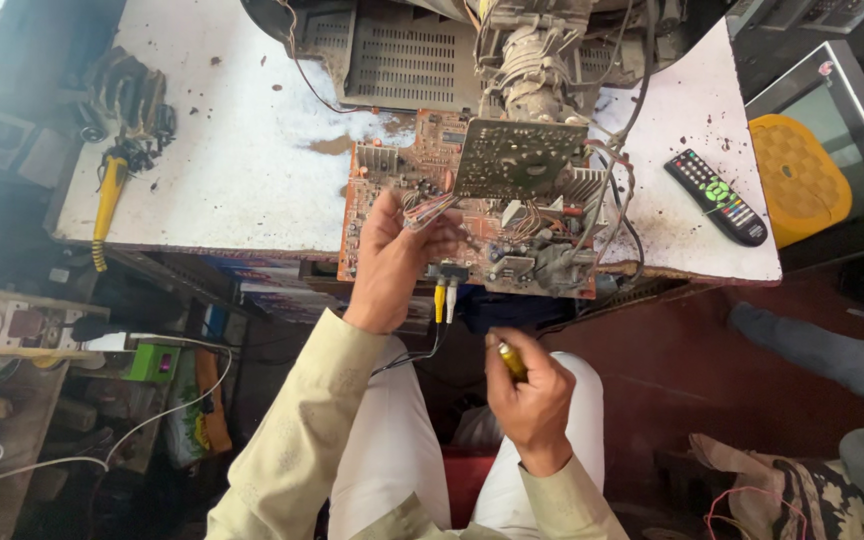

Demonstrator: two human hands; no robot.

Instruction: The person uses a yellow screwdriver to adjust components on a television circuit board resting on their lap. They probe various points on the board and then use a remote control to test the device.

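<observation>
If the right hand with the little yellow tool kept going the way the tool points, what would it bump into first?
Probably the yellow and white plugs hanging from the circuit board's front edge. The right hand aims the yellow tool up and left towards them, though depth is hard to judge here.

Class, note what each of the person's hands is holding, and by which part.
The left hand grips the circuit board at its near edge, by a wire bundle. The right hand holds a yellow plug in its fist, tip showing.
</observation>
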